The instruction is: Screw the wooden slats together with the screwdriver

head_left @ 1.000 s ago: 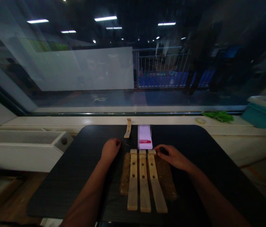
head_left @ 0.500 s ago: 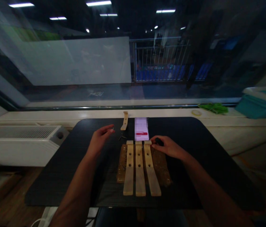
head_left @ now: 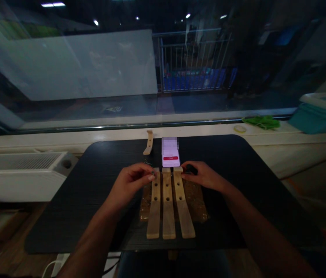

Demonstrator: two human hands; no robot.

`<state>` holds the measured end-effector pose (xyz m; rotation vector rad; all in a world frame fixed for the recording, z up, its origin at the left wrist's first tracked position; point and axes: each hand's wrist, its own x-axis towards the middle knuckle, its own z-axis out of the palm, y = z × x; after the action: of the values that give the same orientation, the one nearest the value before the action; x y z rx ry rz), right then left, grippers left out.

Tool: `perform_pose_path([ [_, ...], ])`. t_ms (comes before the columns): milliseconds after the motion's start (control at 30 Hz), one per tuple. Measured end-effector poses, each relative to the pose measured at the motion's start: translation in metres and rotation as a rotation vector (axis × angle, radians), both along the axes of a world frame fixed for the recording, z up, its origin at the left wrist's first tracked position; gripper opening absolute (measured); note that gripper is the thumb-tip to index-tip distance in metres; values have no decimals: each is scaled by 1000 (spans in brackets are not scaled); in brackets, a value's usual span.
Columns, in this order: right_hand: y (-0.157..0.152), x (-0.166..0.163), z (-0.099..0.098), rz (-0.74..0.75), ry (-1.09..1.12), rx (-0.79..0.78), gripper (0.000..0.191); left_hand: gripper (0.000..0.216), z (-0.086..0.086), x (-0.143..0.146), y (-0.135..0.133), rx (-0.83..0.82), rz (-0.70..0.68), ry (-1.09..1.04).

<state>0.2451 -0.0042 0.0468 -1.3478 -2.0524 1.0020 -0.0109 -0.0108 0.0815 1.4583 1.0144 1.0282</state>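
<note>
Three pale wooden slats (head_left: 167, 202) with holes lie side by side on a brown board (head_left: 196, 200) on the black table (head_left: 238, 185). My left hand (head_left: 130, 183) is at the top of the leftmost slat, its fingers pinched on something small I cannot make out. My right hand (head_left: 201, 175) rests at the top of the rightmost slat, fingers curled over a small dark object (head_left: 191, 168). A lit phone (head_left: 170, 156) lies just beyond the slats.
A fourth wooden slat (head_left: 149, 142) lies at the table's far edge, with small dark bits (head_left: 146, 162) near it. A white radiator (head_left: 21, 170) stands at left. On the windowsill are a green cloth (head_left: 261, 122), a tape roll (head_left: 239, 128) and a teal bin (head_left: 321, 114).
My left hand lifted from the small bits by the phone, then came down to the top of the left slat with fingers pinched. My right hand stayed put. The view tilted down.
</note>
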Motion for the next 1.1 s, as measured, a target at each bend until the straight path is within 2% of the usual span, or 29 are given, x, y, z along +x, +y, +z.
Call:
perform_pose_path([
  [100,0,0,0,-4,7,-14,26,12,-6,13,-6,45,-113,95],
  [167,1,0,0,-8,9,-22,26,12,-12,20,-8,139,-132,195],
  [367,2,1,-5,-12,30,-20,28,10,-21,27,-8,425,-99,356],
  [500,2,2,-5,1,50,4,29,10,-21,31,-12,509,-106,375],
  [567,2,2,-5,-2,55,0,29,10,-24,33,-13,464,-101,386],
  [833,1,1,-2,-1,76,-3,28,13,-29,42,-14,108,-108,360],
  [1100,0,2,-1,10,63,2,23,13,-31,49,-14,15,-107,394],
])
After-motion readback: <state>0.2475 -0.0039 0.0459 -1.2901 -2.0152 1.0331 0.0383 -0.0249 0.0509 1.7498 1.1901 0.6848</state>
